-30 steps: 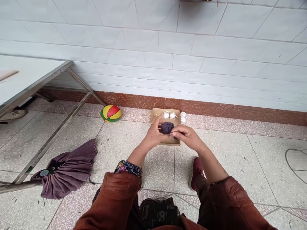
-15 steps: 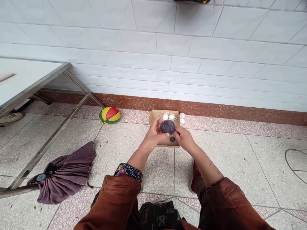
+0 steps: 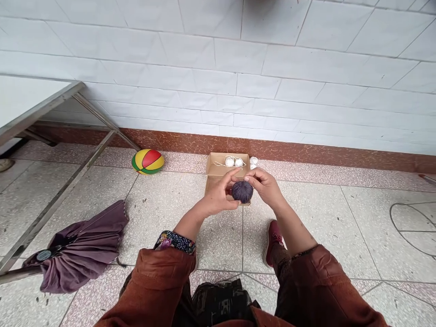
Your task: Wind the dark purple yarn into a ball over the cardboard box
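In the head view, the only one, the item under inspection is a dark purple yarn ball, held in front of the person, over the near end of an open cardboard box on the tiled floor; its height above the box cannot be told. The left hand has its grip around the ball's left side, fingers above and thumb below. The right hand has its grip closed in a thumb-and-finger pinch at the upper right edge of the ball; whether a strand lies between the tips is too small to tell. Two white balls with loose strands lie at the far end of the box, and white wound pieces are just beside it on the right. Judged handling: the purple ball should be light, soft and yielding, neither slippery nor fragile, though its windings could slacken or snag. Recommended hold: a cupped palm around its widest part, with light pressure, and only fingertips for any single strand
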{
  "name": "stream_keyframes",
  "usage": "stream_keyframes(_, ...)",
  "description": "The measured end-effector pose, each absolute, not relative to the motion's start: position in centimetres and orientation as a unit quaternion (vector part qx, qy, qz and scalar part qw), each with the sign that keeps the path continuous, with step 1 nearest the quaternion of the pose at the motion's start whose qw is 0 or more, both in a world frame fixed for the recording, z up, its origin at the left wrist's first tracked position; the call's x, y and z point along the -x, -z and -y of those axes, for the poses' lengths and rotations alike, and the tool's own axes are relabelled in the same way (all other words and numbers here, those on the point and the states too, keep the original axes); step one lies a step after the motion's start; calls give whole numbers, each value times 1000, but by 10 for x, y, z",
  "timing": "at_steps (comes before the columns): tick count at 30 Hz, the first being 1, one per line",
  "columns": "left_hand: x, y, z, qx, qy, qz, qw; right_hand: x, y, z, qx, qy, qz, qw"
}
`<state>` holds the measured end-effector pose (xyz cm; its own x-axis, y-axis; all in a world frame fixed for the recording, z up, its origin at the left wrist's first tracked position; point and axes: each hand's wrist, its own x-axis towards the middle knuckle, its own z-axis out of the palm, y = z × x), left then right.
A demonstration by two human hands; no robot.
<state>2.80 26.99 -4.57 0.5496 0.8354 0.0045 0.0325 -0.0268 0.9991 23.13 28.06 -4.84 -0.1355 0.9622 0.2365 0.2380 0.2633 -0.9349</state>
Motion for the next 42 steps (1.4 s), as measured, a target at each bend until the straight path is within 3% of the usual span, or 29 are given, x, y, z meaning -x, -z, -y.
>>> stream_keyframes(4, -28, 48, -271, -554, -416, -300, 655, -223, 67, -283, 511, -407, 630, 421)
stream_keyframes(11, -28, 58, -282, -493, -508, -394, 587, -213, 57, -266, 433, -437, 710, 343)
stream_keyframes(17, -28, 54, -278, -573, -411, -444, 552, -229, 34, -266, 404, -487, 642, 433)
stream_keyframes(21, -28, 49, -270, -605, -325, -337, 644, -234, 40, -276, 461, -436, 607, 480)
stream_keyframes(25, -28, 44, -269, -547, -375, -268, 699, -228, 58, -281, 489, -432, 611, 449)
stream_keyframes(30, -30, 50, -275, -476, -488, -326, 656, -216, 76, -274, 496, -382, 685, 372)
stream_keyframes(36, -31, 53, -280, -471, -503, -406, 599, -209, 58, -259, 386, -414, 767, 303)
stream_keyframes(39, -32, 52, -281, -509, -478, -448, 558, -214, 42, -256, 361, -443, 758, 313)
stream_keyframes(42, -32, 52, -279, -560, -445, -461, 526, -223, 33, -259, 376, -461, 711, 375)
